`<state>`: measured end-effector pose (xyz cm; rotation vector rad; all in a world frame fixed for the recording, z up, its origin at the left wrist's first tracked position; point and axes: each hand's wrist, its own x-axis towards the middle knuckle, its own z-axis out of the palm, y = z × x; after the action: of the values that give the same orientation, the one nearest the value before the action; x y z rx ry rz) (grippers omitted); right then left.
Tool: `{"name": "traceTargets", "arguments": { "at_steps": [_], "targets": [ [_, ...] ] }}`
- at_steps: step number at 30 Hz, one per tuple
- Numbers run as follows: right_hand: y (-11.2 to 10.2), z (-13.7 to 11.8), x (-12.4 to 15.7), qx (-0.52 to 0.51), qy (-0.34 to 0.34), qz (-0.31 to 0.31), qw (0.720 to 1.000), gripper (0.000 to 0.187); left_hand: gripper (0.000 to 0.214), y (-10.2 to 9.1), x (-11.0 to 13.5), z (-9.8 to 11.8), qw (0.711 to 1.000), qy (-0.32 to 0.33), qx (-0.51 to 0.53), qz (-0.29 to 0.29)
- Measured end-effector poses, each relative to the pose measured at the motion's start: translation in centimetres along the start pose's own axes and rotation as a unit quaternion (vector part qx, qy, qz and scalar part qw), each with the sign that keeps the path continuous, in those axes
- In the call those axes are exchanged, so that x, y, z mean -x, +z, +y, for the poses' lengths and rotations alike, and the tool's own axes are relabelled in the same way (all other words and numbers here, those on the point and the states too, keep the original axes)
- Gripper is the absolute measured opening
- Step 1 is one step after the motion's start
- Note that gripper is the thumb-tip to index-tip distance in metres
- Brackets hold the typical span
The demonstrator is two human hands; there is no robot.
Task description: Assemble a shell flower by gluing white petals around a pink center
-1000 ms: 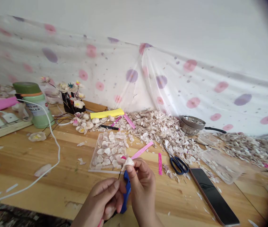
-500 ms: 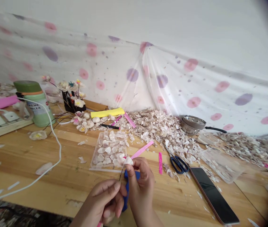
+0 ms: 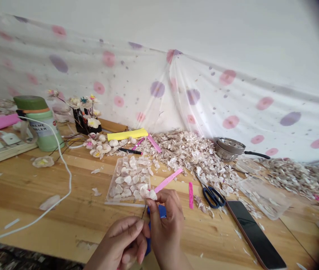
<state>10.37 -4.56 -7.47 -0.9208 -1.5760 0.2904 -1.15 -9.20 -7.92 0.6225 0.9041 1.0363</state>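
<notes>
Between thumb and fingers my left hand (image 3: 125, 242) pinches a thin dark stem (image 3: 144, 213). At the top of that stem is a small white-petalled flower (image 3: 148, 193), which my right hand (image 3: 166, 219) holds at its base. A blue tool (image 3: 161, 211), its kind partly hidden, lies behind and below my hands. Just beyond the flower stands a clear plastic tray (image 3: 111, 193) with many loose whitish petals in it. A pale pink paper strip (image 3: 169, 180) lies right of the tray.
Navy-handled scissors (image 3: 214, 197) and a phone (image 3: 256, 232) lie to the right. Heaped petal scraps (image 3: 187, 150) line the wall, near a metal pan (image 3: 229, 148). A green tumbler (image 3: 45, 129), a white cable (image 3: 69, 168) and finished flowers (image 3: 93, 122) are on the left.
The flower in my hands has turned slightly and shows its petals more from the side. My left hand sits a little lower, and the view has shifted slightly.
</notes>
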Motion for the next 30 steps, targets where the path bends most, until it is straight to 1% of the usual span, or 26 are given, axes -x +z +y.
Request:
{"name": "traceTargets", "arguments": {
  "at_steps": [3,9,14,18,21,24,26,28,30],
  "targets": [
    [0.0,0.0,-0.1,-0.003,0.006,0.002,1.0,0.01,0.051,-0.1,-0.2,-0.1,1.0,0.001,-0.006,-0.008],
    [0.0,-0.1,-0.2,0.023,-0.03,0.026,0.999,0.013,0.051,-0.6,-0.4,-0.6,0.999,0.005,-0.033,-0.011],
    [0.1,0.0,-0.2,0.03,-0.028,0.015,0.999,0.013,0.052,-0.8,-0.4,-0.8,0.998,0.009,-0.067,-0.018],
    [0.1,0.2,-0.2,0.035,-0.032,0.02,0.999,0.013,0.054,-0.9,-0.6,-1.0,0.995,0.03,-0.097,-0.009],
    [-0.1,0.1,-0.4,0.04,-0.033,0.021,0.998,0.008,0.054,-0.8,-0.7,-1.1,0.994,0.045,-0.099,0.003],
    [-0.6,-0.3,-0.4,0.028,-0.023,0.023,0.999,0.002,0.053,-0.7,-0.7,-1.0,0.993,0.066,-0.095,0.037],
    [-0.9,-0.6,-0.2,0.02,-0.008,0.038,0.999,0.004,0.052,-0.6,-0.7,-0.9,0.99,0.084,-0.1,0.057],
    [-1.0,-0.8,0.1,0.01,0.02,0.045,0.999,0.007,0.05,-0.5,-0.7,-0.8,0.986,0.102,-0.115,0.063],
    [-0.8,-0.8,0.3,-0.017,0.061,0.029,0.998,0.01,0.05,-0.4,-0.6,-0.8,0.983,0.115,-0.135,0.056]
  ]
}}
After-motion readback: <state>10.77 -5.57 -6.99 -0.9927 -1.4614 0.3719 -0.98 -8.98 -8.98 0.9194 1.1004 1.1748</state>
